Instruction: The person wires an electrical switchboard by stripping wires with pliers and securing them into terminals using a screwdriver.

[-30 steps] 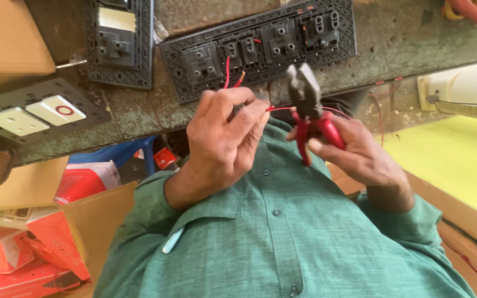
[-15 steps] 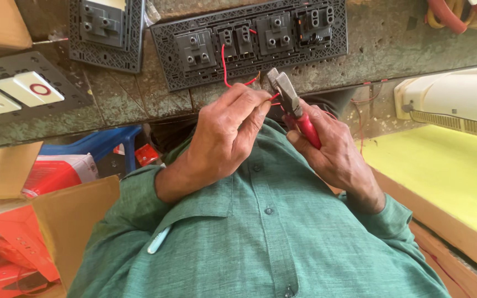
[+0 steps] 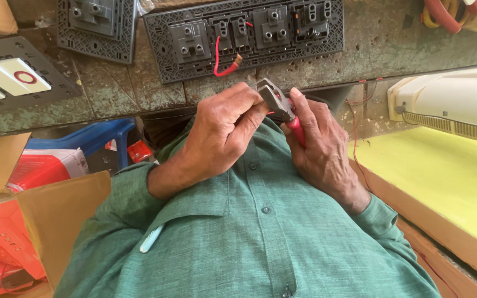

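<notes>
Pliers (image 3: 280, 105) with red handles sit in the right hand (image 3: 321, 149), fingers wrapped around the grips, the grey head pointing up toward the bench edge. The left hand (image 3: 222, 132) is curled, its fingertips pinching something thin at the plier head (too hidden to tell what). Just above, a long grey switch plate (image 3: 244, 33) lies on the worn bench (image 3: 382, 44), a short red wire (image 3: 222, 62) looping out of it. A green shirt (image 3: 249, 237) fills the foreground.

Bare bench (image 3: 393, 44) right of the switch plate (image 3: 244, 33) (looped red wire (image 3: 222, 60) juts out); cardboard boxes (image 3: 56, 215) crowd left.
</notes>
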